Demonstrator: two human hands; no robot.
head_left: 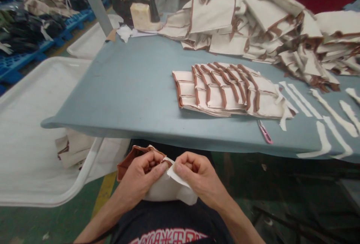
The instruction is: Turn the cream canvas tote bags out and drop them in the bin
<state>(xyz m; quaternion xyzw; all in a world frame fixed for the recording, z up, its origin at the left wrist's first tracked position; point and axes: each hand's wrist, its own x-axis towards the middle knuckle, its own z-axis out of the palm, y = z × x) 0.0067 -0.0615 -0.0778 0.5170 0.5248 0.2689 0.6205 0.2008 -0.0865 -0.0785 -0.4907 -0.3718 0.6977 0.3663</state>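
Observation:
Over my lap I have a cream fabric piece with brown edging (157, 191). My left hand (147, 167) is closed on its brown edge, fingers pinching near a corner. Close beside it, my right hand (194, 170) pinches a white strip (178, 178) that meets the edge between the two hands. Whether the strip is joined to the fabric there, I cannot tell. Brown lining shows at the left of the piece. On the table in front, a row of overlapping cream pieces with brown edges (225, 90) lies flat, with pink-handled snips (264, 132) just below it.
The blue-green table (126, 86) ends just beyond my hands. A large heap of cream and brown pieces (253, 18) covers its back right. Loose white strips (323, 139) lie at the right. A white tub (50, 71) holding fabric pieces stands left. A grey post (94, 2) rises behind.

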